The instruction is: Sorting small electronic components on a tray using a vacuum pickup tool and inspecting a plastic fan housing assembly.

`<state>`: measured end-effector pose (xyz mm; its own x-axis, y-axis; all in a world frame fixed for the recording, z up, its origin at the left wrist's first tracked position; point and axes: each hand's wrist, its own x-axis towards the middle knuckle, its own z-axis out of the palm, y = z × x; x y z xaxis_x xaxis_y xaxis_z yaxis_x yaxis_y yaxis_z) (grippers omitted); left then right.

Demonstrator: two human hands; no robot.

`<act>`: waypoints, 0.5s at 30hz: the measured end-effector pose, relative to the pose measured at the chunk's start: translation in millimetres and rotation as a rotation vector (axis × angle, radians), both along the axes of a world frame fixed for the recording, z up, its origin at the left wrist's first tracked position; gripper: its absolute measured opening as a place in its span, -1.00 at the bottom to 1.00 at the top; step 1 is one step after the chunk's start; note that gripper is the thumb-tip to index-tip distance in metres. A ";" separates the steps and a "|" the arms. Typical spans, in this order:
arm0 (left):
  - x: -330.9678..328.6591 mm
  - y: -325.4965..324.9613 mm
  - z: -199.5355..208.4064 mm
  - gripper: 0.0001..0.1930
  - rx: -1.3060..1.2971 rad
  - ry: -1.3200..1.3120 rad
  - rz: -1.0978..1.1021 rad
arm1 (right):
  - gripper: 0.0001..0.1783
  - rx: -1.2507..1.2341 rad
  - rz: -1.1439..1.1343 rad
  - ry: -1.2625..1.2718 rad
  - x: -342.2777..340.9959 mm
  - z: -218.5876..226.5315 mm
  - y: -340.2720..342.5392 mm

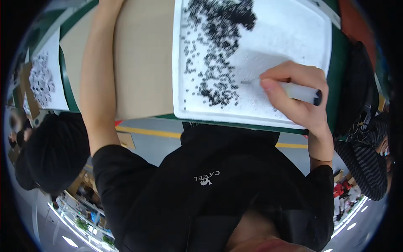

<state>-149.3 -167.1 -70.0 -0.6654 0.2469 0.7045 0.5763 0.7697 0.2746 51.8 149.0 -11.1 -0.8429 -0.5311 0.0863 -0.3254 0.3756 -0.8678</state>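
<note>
My right hand (pixel 297 110) is closed round a pen-shaped tool (pixel 297 92) with a translucent white barrel, a dark end and a thin tip. The tip points left, close to the edge of a scatter of small black parts (pixel 218 67). These tiny parts, some ring-like, lie in a white tray (pixel 289 33). They spread down the tray's left half and bunch densely at its far side. My left forearm (pixel 98 75) reaches over a brown board beside the tray, and the hand itself is cut off by the top edge.
The brown board (pixel 145 59) lies against the tray's left side on a green table (pixel 342 84). Farther left, a white sheet (pixel 61 80) bears a pile of small pale pieces (pixel 42 80). A person in a black cap (pixel 52 153) is at left; a striped sleeve (pixel 363 168) shows at right.
</note>
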 end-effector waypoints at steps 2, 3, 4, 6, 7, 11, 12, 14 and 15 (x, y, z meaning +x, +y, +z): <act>10.0 -1.3 12.2 -0.78 -0.038 0.018 0.021 | -0.84 -0.036 -0.027 0.006 -2.8 5.0 0.6; 11.0 -9.0 16.1 -0.62 -0.046 -0.055 0.059 | -0.83 -0.127 -0.033 -0.064 -3.1 7.4 0.9; 3.1 -2.3 4.3 -0.46 -0.012 -0.123 0.065 | -0.82 -0.178 -0.065 -0.123 -3.9 6.6 6.6; 4.3 1.2 1.3 -0.48 -0.010 -0.082 0.092 | -0.79 -0.291 -0.064 -0.214 -6.3 11.4 15.5; 6.8 4.7 0.0 -0.51 0.015 -0.070 0.120 | -0.77 -0.317 -0.044 -0.246 -9.3 13.4 23.8; 13.7 13.1 9.2 -0.54 0.732 -0.377 0.032 | -0.68 -0.498 -0.102 -0.175 -10.7 5.6 36.9; 15.4 19.6 21.7 -0.58 0.966 -0.483 0.021 | -0.64 -0.555 -0.098 -0.350 -8.5 11.1 37.0; 14.2 47.3 51.2 -0.59 1.117 -0.572 -0.170 | -0.63 -0.570 -0.162 -0.315 -7.0 18.7 41.7; 25.3 61.9 70.0 -0.61 1.266 -0.676 -0.289 | -0.61 -0.586 -0.179 -0.337 -5.2 19.7 41.5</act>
